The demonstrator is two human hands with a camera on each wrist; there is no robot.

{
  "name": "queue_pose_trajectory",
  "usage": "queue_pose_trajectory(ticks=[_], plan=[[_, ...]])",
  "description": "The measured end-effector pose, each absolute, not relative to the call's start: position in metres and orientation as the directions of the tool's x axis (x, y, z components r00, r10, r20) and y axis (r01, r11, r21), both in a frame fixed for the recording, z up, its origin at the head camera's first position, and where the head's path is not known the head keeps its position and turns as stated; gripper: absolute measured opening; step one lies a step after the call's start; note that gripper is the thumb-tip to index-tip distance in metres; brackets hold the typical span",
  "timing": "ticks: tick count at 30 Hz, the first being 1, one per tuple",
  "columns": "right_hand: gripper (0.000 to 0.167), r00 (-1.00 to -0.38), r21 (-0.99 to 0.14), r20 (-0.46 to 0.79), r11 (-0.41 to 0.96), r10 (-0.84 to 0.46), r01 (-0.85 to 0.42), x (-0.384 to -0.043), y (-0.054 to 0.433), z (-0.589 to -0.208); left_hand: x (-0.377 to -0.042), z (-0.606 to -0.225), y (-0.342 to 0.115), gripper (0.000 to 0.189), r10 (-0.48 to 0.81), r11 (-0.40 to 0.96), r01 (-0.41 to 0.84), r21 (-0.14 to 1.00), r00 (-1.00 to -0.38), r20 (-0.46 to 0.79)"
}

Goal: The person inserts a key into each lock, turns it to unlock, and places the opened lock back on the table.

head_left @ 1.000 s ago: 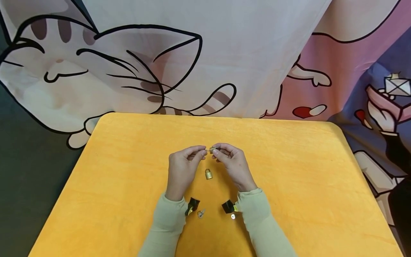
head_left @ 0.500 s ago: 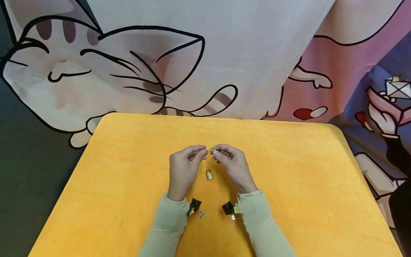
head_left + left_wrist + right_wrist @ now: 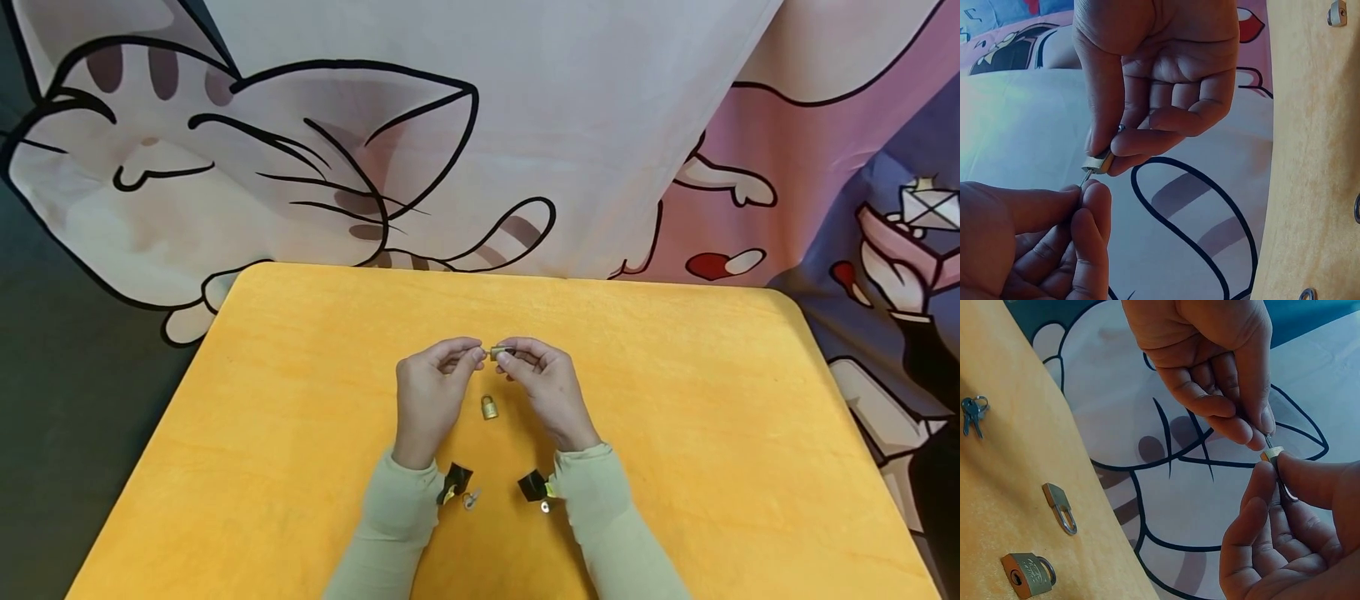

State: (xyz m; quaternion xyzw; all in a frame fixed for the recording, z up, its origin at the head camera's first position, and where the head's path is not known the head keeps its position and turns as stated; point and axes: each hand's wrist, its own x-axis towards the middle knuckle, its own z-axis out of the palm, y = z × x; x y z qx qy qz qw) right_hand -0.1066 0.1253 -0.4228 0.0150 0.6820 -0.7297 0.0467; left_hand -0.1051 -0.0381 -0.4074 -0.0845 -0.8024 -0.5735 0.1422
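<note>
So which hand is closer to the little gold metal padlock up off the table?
Right. The right hand pinches the padlock; the left hand is just past its bottom end, pinching a thin silvery metal piece.

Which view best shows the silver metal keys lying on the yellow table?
Right wrist: the silver metal keys appear largest there, with two blades told apart. Head shows them small and blurred; left wrist shows none recognisably.
</note>
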Motion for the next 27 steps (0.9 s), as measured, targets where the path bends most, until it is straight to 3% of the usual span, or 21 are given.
queue_pose_trajectory(ticks=[10,21,27], plan=[[0.019,-0.996,-0.994,-0.076,-0.069,-0.046,0.079,-0.1048,0.1251,-0.4205,-0.1038,-0.4067,-0.0362,0.012,-0.045,0.295,0.286,0.912,-0.949,0.312],[0.019,-0.995,-0.992,-0.086,-0.084,-0.043,0.090,-0.1075,0.1272,-0.4204,-0.1036,-0.4043,-0.0356,0.011,-0.037,0.166,0.255,0.953,-0.964,0.265],[0.020,-0.996,-0.993,-0.080,-0.083,-0.044,0.083,-0.1080,0.1309,-0.4192,-0.1044,-0.4054,-0.0379,0.012,-0.005,0.186,0.268,0.945,-0.962,0.274]])
